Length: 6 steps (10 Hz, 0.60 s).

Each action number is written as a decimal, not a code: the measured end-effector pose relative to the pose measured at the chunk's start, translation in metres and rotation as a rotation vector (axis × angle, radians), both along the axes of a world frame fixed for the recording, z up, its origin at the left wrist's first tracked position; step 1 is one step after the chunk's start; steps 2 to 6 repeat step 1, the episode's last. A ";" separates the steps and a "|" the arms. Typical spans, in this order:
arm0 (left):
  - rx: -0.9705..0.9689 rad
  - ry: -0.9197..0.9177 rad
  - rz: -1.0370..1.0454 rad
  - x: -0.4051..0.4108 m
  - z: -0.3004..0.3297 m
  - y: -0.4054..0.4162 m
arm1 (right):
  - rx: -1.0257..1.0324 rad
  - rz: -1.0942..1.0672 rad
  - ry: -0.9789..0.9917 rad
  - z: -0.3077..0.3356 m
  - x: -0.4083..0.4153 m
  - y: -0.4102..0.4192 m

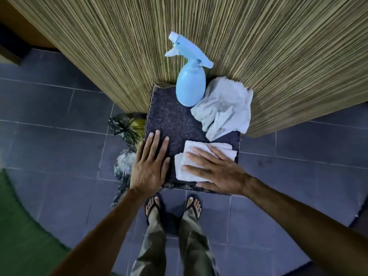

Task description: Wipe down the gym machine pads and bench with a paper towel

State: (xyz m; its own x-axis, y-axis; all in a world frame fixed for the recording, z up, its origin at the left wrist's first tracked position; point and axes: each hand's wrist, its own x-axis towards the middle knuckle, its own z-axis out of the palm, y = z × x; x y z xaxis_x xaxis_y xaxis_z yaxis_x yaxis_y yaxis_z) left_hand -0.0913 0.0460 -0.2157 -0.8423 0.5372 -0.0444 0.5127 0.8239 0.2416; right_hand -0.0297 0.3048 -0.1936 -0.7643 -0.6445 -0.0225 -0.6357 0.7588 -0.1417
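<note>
A folded white paper towel lies on the near right part of a small dark carpeted stand. My right hand lies flat on the towel, fingers spread, pressing it down. Flat on the stand's near left edge rests my left hand, also with fingers apart and holding nothing. A light blue spray bottle stands upright at the back of the stand. Beside the bottle, on the right, is a crumpled grey-white cloth.
A striped wood-grain wall rises right behind the stand. Dark plastic bags sit on the grey tile floor to the stand's left. A green mat covers the floor at lower left. My sandalled feet stand just before the stand.
</note>
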 end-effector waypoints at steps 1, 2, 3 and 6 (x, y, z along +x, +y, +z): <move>0.040 -0.055 0.012 0.013 0.017 -0.006 | 0.002 -0.072 -0.103 0.026 0.008 -0.003; 0.040 -0.055 0.012 0.013 0.017 -0.006 | 0.002 -0.072 -0.103 0.026 0.008 -0.003; 0.040 -0.055 0.012 0.013 0.017 -0.006 | 0.002 -0.072 -0.103 0.026 0.008 -0.003; 0.040 -0.055 0.012 0.013 0.017 -0.006 | 0.002 -0.072 -0.103 0.026 0.008 -0.003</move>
